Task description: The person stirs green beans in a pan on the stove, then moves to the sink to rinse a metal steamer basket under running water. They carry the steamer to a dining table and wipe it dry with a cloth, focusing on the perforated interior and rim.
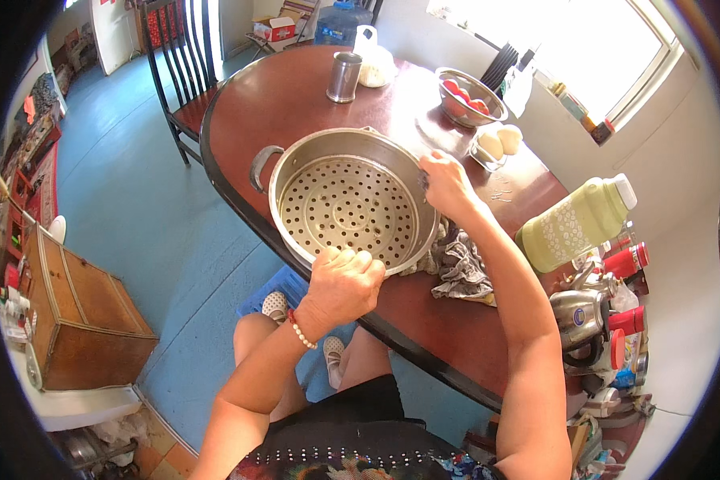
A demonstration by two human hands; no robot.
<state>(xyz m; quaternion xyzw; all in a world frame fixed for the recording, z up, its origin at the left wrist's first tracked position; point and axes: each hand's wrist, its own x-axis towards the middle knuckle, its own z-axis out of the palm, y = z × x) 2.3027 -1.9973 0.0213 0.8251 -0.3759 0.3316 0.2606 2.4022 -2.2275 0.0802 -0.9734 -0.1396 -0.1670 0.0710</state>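
A wide aluminium steamer pot (pixel 282 222) sits at the edge of the dark red table, tilted slightly toward me. Inside it lies a round perforated steamer plate (pixel 351 210), with nothing on top. My left hand (pixel 345 285) has its fingers curled over the near rim; the fingertips are hidden. On the right side, my right hand (pixel 447 183) is closed around a loop handle, mostly covered by the fingers. The opposite loop handle (pixel 263 169) is free. A crumpled grey cloth (pixel 463 264) lies beside the pot, below my right forearm.
Toward the back of the table (pixel 258 102) stand a metal cup (pixel 344 78), a white plastic bag (pixel 375 65), a bowl of red produce (pixel 471 99) and a small dish of pale items (pixel 486 153). A green jug (pixel 576 225) and steel kettle (pixel 579 318) crowd the right. A chair (pixel 183 72) stands left.
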